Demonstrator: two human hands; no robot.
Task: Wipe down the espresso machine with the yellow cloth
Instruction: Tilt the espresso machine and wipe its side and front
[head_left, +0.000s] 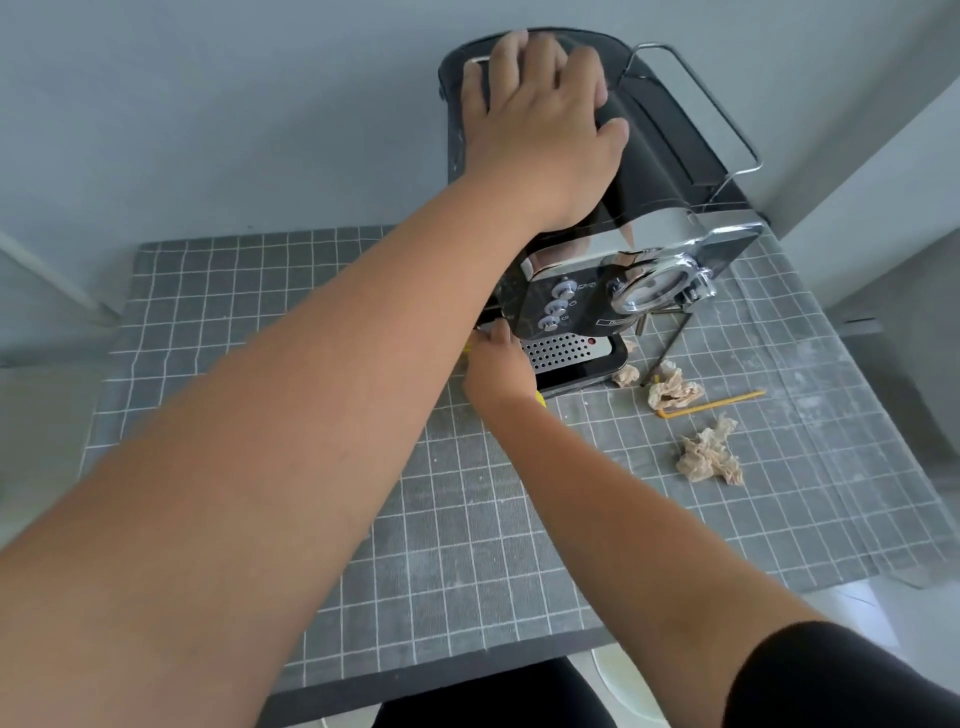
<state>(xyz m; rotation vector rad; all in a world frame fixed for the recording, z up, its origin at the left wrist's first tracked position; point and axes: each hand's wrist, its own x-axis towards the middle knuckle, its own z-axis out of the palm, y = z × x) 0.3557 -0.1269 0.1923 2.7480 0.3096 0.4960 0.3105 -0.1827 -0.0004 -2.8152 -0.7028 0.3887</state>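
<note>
Head view: left hand (540, 119) lies flat on top of the machine (644, 291), fingers spread, likely bracing it so it doesn't slide on the table (467, 519). Right hand (496, 364) is at the machine's lower left side, fingers curled on the cloth (540, 399), mostly hidden with only yellow slivers showing. Probably wiping that side panel. Crumpled tissues (709, 457) and a straw (711, 402) lie to the right.
</note>
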